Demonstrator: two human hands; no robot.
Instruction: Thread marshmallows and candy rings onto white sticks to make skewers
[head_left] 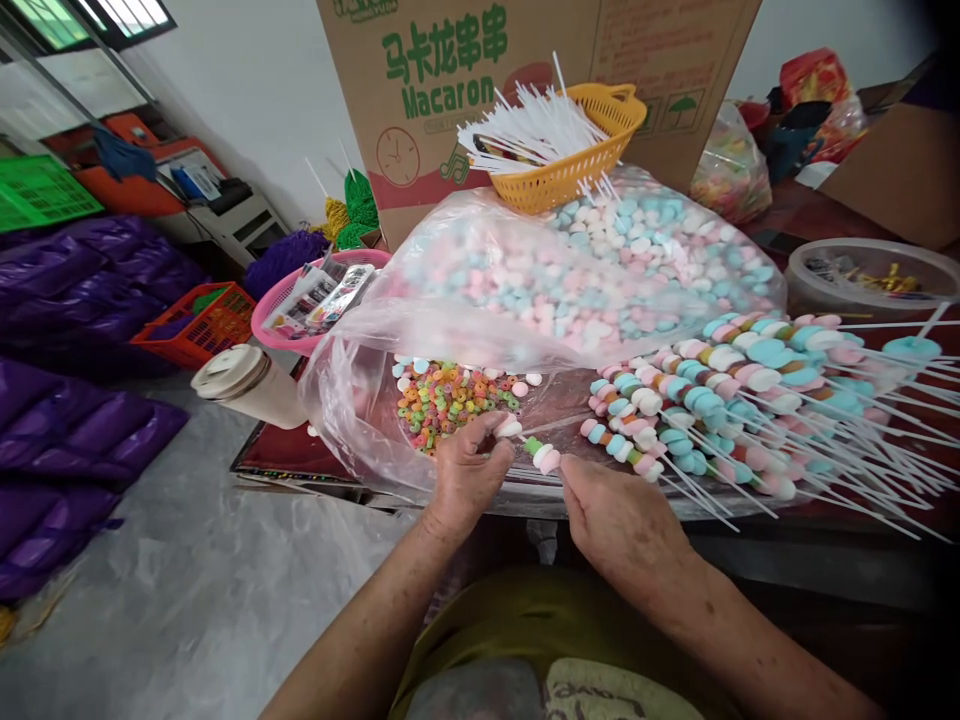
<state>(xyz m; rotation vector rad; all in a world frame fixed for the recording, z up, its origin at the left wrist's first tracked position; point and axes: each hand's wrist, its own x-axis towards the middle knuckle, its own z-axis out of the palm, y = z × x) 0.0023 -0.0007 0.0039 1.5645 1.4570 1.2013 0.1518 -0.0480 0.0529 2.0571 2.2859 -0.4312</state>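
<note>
My left hand (469, 472) is closed in a pinch on a white marshmallow (509, 428) at the table's front edge. My right hand (611, 515) is closed round a thin skewer that carries a green ring and pink and white sweets (543, 455), its tip pointing at the left hand. Just behind the hands lies a heap of coloured ring candies (442, 397) on clear plastic. A big clear bag of pastel marshmallows (570, 270) lies beyond. To the right, several finished candy skewers (742, 400) are stacked with their white sticks fanned out.
A yellow basket of white sticks (559, 150) rests on the bag before a "Macaron" cardboard box (450, 90). A pink basket (315, 300) and a lidded cup (247, 385) stand left. A clear tub (870, 275) is at the right. Purple bags (75, 420) cover the floor left.
</note>
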